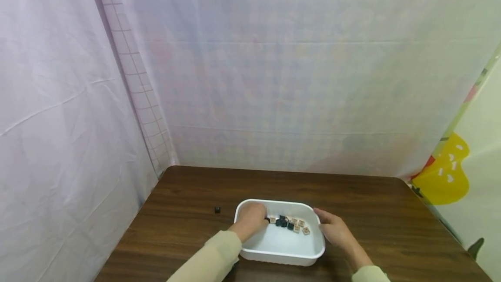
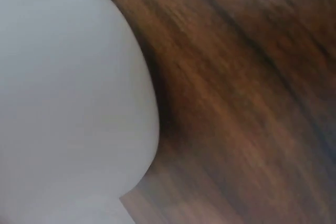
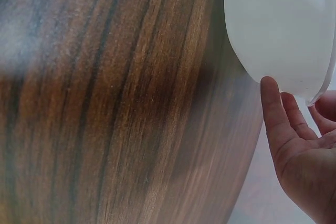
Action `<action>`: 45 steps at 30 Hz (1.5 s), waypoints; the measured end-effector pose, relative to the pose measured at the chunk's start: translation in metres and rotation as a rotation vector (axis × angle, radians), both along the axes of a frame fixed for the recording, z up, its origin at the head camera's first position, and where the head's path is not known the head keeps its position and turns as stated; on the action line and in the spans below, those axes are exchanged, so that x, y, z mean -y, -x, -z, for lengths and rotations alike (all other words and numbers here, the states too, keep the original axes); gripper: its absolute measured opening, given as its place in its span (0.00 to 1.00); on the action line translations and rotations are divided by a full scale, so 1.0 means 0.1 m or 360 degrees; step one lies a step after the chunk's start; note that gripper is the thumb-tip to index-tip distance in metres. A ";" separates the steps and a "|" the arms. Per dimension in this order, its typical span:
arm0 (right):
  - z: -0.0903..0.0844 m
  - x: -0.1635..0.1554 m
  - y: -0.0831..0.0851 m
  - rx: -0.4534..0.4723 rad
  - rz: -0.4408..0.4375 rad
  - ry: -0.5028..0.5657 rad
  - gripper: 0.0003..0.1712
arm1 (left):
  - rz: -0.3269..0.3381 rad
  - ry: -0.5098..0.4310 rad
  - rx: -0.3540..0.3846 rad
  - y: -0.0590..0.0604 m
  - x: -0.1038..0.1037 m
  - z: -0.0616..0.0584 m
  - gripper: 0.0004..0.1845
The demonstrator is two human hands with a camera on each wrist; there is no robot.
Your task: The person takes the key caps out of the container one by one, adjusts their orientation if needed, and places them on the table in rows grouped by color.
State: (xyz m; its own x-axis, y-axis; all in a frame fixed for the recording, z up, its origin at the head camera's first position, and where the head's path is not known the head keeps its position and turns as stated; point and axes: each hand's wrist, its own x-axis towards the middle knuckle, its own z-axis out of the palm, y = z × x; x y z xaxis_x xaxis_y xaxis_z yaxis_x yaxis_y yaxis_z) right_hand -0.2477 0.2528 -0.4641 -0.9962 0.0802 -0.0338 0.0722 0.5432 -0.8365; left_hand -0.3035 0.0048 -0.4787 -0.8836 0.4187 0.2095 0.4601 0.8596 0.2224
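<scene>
A white plastic basin (image 1: pixel 282 250) stands on the table, with several small tan blocks (image 1: pixel 306 230) and black blocks (image 1: pixel 290 226) lying in its far and right part. My left hand (image 1: pixel 252 219) reaches down into the basin's left side, its back toward the head camera. Right beside its fingers is a small black piece (image 1: pixel 268 219); whether they grip it I cannot tell, as the fingertips are hidden. My right hand (image 1: pixel 334 229) holds the basin's right end. In the right wrist view, its fingers (image 3: pixel 271 98) touch the outer wall and the thumb is at the rim.
One small black block (image 1: pixel 217 209) sits on the brown wooden table (image 1: pixel 188 190), left of the basin. White curtains (image 1: pixel 274 77) hang behind the table and along its left side. A yellow printed shape (image 1: pixel 446 173) shows on the right-hand sheet.
</scene>
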 end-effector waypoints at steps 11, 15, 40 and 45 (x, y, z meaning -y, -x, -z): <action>-0.01 0.00 0.01 -0.0006 -0.0001 -0.0028 0.34 | 0.0078 -0.0435 0.0197 0.04 0.26 -0.26 0.08; -0.02 0.02 0.02 0.0006 -0.0006 -0.0037 0.34 | 0.0055 -0.0489 0.0106 0.06 0.56 -0.30 0.09; -0.03 -0.04 0.04 0.0082 0.0029 -0.0003 0.36 | 0.0059 0.0172 -0.0471 0.33 1.69 0.22 0.09; -0.02 -0.04 0.03 0.0050 0.0031 0.0008 0.35 | 0.0058 0.0164 -0.0396 0.32 1.67 0.28 0.09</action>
